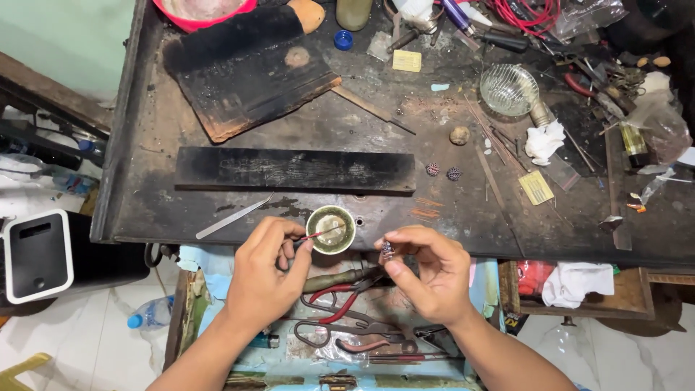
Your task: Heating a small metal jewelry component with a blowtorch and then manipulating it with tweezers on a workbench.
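Left hand (264, 271) fingers pinch a thin red-handled brush (318, 234) into the small round metal cup (331, 229) at the dark tabletop (463, 224) edge — right hand (427, 271) fingers pinch a tiny beaded ornament (387, 250) just beside the cup.

A small cup (331, 229) sits at the bench's (145, 210) near edge, behind a drawer of pliers (340, 300).

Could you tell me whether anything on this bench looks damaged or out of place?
Yes. The board at the back left lies askew, charred black, its near edge burnt ragged. The long block before it is scorched too. The left hand dips a thin stick into a small bowl; the right hand pinches a small bead.
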